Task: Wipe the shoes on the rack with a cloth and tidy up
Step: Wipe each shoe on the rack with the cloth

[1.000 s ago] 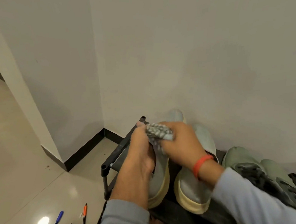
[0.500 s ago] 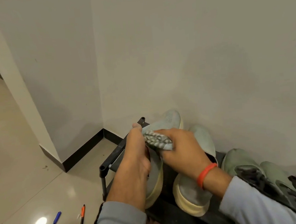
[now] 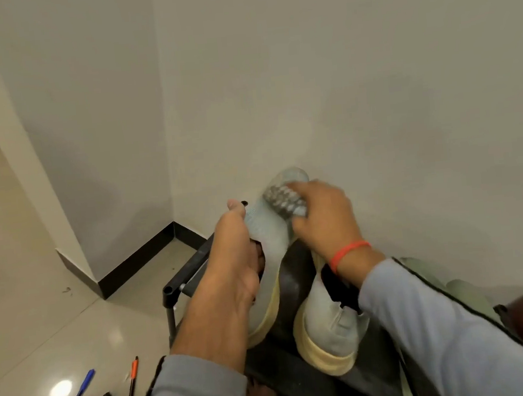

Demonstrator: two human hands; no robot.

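The left hand (image 3: 234, 264) is gripping a grey shoe (image 3: 268, 232) by its collar, thumb lying along the upper and the other fingers apparently tucked into the opening, where they are hidden, and it is tilting the shoe so the toe points toward the wall near the centre of the frame. The right hand (image 3: 323, 220) is pressing a bunched, patterned cloth (image 3: 284, 200) against the toe end, fingers curled over the cloth, which is slightly blurred. An orange band (image 3: 348, 251) is sitting on that wrist.

The shoe's yellowish sole is facing down and right, toward the black rack (image 3: 184, 275), whose frame is showing below centre; whether the heel is touching the shelf I cannot tell. Its mate (image 3: 327, 328) is resting on the rack just beside it, lower centre, partly under the right forearm. Greenish shoes (image 3: 461, 293) are lying further right, mostly covered by the sleeve, with a dark reddish thing at the right edge that I cannot identify. Pens (image 3: 132, 382) are lying on the tiled floor in the lower left corner.

The step in hand looks like wiping the toe of the first grey shoe. Next, the cloth probably needs to be drawn along the sides and sole edge while the left hand is turning the shoe, then the shoe set down by its mate. The other shoes are probably awaiting wiping, so most of the task seems to be remaining.
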